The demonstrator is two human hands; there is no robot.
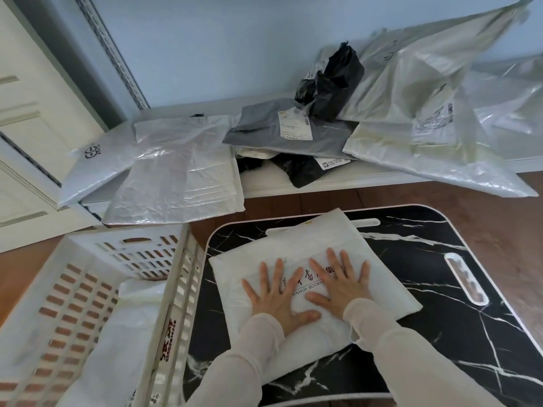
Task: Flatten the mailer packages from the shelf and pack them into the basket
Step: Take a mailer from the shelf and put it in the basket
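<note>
White shelf (264, 183) along the far wall carries the backlog: silver, grey and black mailers (411, 92) heaped loosely, some hanging over the front edge. Nearer me, black marble-look tabletop (426, 289) serves as the pressing surface, hard and flat, which I take to be why the work happens here and not on the heap. Slatted white basket (173, 289) sits touching its left side, so a finished piece only has to slide across; one pale mailer (117, 333) lies inside already. White bookstore mailer (293, 251) lies skewed on the tabletop. Left hand (276, 298) and right hand (343, 286) rest palm-down side by side on it, fingers spread wide, gripping nothing; I read this as pressing the air out.
</note>
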